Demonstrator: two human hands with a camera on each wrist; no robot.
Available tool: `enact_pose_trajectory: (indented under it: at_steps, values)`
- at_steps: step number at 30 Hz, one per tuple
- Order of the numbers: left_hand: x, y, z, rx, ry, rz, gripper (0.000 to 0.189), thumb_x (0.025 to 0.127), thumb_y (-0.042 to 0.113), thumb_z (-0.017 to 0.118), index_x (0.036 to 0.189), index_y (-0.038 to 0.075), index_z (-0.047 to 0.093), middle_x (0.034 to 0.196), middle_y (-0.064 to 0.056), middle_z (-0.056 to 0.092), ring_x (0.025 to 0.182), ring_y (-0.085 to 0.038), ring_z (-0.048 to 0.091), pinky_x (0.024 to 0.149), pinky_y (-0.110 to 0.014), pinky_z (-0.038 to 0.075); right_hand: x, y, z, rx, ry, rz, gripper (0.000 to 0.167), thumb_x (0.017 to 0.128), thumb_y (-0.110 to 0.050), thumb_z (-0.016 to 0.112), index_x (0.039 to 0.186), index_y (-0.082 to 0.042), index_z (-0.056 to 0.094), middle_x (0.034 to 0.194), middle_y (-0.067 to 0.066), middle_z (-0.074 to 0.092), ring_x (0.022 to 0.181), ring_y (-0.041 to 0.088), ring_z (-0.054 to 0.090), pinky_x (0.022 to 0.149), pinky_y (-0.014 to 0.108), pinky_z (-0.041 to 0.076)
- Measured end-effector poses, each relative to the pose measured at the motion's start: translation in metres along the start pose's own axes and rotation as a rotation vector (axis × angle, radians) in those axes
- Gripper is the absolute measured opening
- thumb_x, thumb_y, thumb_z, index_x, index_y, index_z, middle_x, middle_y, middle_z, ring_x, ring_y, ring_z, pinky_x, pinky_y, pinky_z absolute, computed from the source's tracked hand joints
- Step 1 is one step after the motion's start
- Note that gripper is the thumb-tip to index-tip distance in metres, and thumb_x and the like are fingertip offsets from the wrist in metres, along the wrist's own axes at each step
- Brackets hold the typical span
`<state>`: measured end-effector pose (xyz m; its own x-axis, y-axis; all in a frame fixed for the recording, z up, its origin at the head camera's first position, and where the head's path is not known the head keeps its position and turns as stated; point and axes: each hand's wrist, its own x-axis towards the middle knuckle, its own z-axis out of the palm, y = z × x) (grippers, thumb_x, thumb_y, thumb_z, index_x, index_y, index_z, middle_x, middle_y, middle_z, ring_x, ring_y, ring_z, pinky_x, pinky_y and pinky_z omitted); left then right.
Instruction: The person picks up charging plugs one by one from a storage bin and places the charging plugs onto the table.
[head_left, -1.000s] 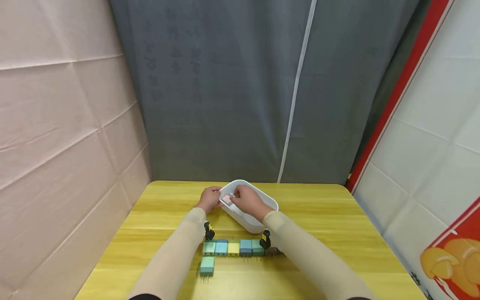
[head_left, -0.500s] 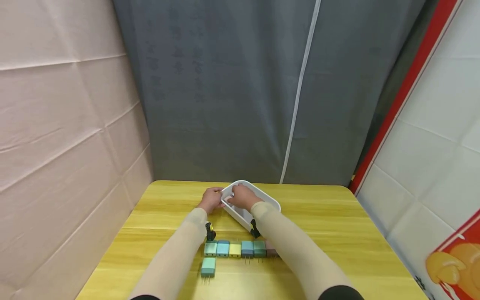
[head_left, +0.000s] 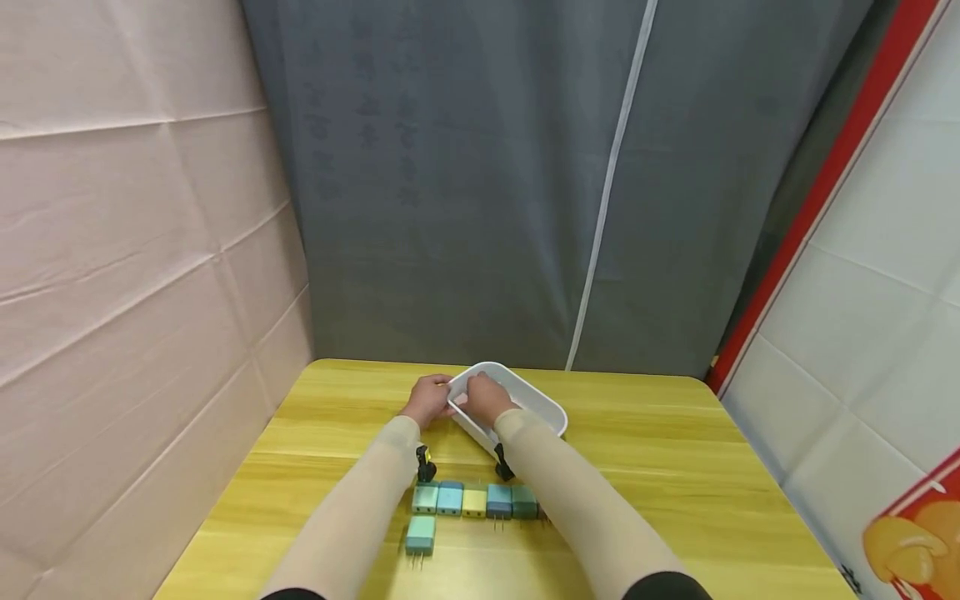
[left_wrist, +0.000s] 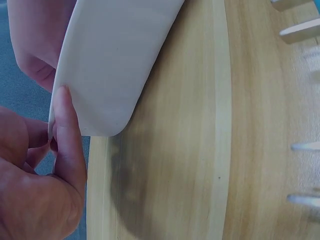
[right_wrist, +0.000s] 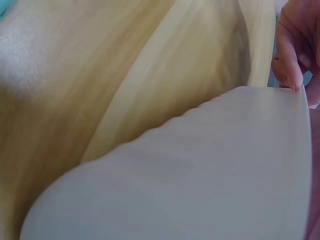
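A white plastic bin (head_left: 543, 402) sits at an angle near the back of the table, slightly tilted. At its left end, my left hand (head_left: 429, 398) pinches the rim between thumb and fingers; the left wrist view shows one finger (left_wrist: 69, 135) lying along the outer wall. My right hand (head_left: 486, 398) reaches down inside the bin. Its fingertips are hidden by the hand and the bin wall, and a small pale pink piece (head_left: 461, 400) shows beside them. Whether the right fingers grip that piece, I cannot tell.
Closer to me lies a row of coloured square blocks with metal pins, among them a yellow block (head_left: 474, 502) and a blue block (head_left: 499, 501). A single green block (head_left: 420, 534) lies in front of the row's left end. A grey curtain (head_left: 450, 208) hangs behind the table.
My right hand has gone deeper into the bin, and its forearm has swung inward over the right end of the block row. The left hand keeps its hold on the rim.
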<state>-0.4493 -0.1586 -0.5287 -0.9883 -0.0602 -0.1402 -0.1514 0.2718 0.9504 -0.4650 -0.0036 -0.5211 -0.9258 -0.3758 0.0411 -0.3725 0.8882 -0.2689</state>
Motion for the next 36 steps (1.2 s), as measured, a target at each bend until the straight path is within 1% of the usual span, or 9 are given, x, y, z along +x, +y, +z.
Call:
enact_pose_trajectory:
  at_steps: [5, 8, 11, 16, 22, 25, 29, 33, 36]
  values:
    - [0.001, 0.000, 0.001, -0.024, 0.000, 0.014, 0.035, 0.114, 0.009, 0.052, 0.144, 0.000, 0.070, 0.138, -0.027, 0.067, 0.087, -0.021, 0.069, 0.068, -0.026, 0.065, -0.001, 0.003, 0.003, 0.008, -0.004, -0.021, 0.027, 0.109, -0.023, 0.071, 0.122, 0.000, 0.074, 0.113, 0.014, 0.063, 0.088, 0.019, 0.063, 0.094, 0.040, 0.061]
    - [0.000, 0.001, 0.000, -0.027, 0.003, 0.015, 0.035, 0.115, 0.009, 0.052, 0.144, 0.000, 0.070, 0.135, -0.026, 0.069, 0.087, -0.020, 0.070, 0.069, -0.026, 0.065, -0.002, 0.005, 0.005, 0.016, -0.010, -0.036, 0.017, 0.110, -0.016, 0.068, 0.118, -0.003, 0.073, 0.109, 0.012, 0.062, 0.087, 0.019, 0.061, 0.091, 0.038, 0.060]
    - [0.000, 0.002, -0.001, -0.023, 0.007, 0.014, 0.035, 0.115, 0.010, 0.052, 0.144, 0.000, 0.070, 0.133, -0.025, 0.070, 0.086, -0.020, 0.071, 0.068, -0.026, 0.065, -0.004, 0.008, 0.007, 0.008, -0.014, -0.059, 0.012, 0.111, -0.014, 0.066, 0.114, -0.005, 0.073, 0.104, 0.009, 0.060, 0.086, 0.018, 0.059, 0.089, 0.037, 0.058]
    - [0.000, 0.001, -0.002, -0.029, 0.015, 0.006, 0.034, 0.115, 0.011, 0.055, 0.143, 0.001, 0.071, 0.130, -0.023, 0.072, 0.081, -0.018, 0.071, 0.067, -0.025, 0.064, -0.008, 0.013, 0.007, -0.017, -0.019, -0.109, 0.015, 0.112, -0.015, 0.064, 0.118, -0.008, 0.075, 0.102, 0.005, 0.066, 0.092, 0.017, 0.059, 0.096, 0.037, 0.057]
    - [0.002, 0.000, -0.002, -0.032, 0.017, 0.007, 0.035, 0.114, 0.012, 0.056, 0.144, 0.000, 0.070, 0.128, -0.024, 0.073, 0.080, -0.018, 0.072, 0.067, -0.026, 0.065, -0.015, 0.017, 0.002, 0.004, -0.027, -0.164, 0.020, 0.112, -0.014, 0.064, 0.125, -0.005, 0.076, 0.109, 0.008, 0.076, 0.102, 0.021, 0.068, 0.106, 0.040, 0.056]
    - [0.003, -0.001, -0.003, -0.034, 0.018, 0.000, 0.035, 0.114, 0.011, 0.056, 0.144, 0.000, 0.070, 0.129, -0.024, 0.072, 0.083, -0.019, 0.072, 0.068, -0.026, 0.065, -0.019, 0.021, 0.001, 0.042, -0.049, -0.165, 0.024, 0.112, -0.016, 0.064, 0.130, -0.005, 0.076, 0.115, 0.009, 0.078, 0.107, 0.022, 0.070, 0.109, 0.041, 0.055]
    - [0.004, -0.001, -0.003, -0.032, 0.019, -0.004, 0.035, 0.114, 0.011, 0.055, 0.145, 0.001, 0.069, 0.132, -0.025, 0.070, 0.084, -0.020, 0.072, 0.068, -0.027, 0.065, -0.024, 0.025, -0.003, 0.092, -0.075, -0.146, 0.028, 0.110, -0.020, 0.069, 0.133, -0.006, 0.075, 0.119, 0.008, 0.077, 0.109, 0.021, 0.068, 0.112, 0.041, 0.054]
    - [0.005, -0.002, -0.001, -0.035, 0.021, 0.003, 0.035, 0.114, 0.011, 0.055, 0.144, 0.000, 0.070, 0.131, -0.026, 0.070, 0.085, -0.021, 0.072, 0.068, -0.027, 0.066, -0.030, 0.029, -0.011, 0.106, -0.037, -0.175, 0.031, 0.106, -0.022, 0.076, 0.130, -0.003, 0.075, 0.116, 0.008, 0.076, 0.104, 0.021, 0.067, 0.108, 0.042, 0.056]
    - [0.005, -0.001, -0.001, -0.040, 0.027, 0.013, 0.035, 0.113, 0.010, 0.056, 0.142, -0.001, 0.071, 0.130, -0.026, 0.071, 0.084, -0.021, 0.072, 0.067, -0.028, 0.065, -0.034, 0.028, -0.018, 0.143, -0.006, -0.177, 0.036, 0.101, -0.023, 0.083, 0.129, -0.002, 0.074, 0.111, 0.008, 0.073, 0.096, 0.020, 0.064, 0.098, 0.040, 0.058]
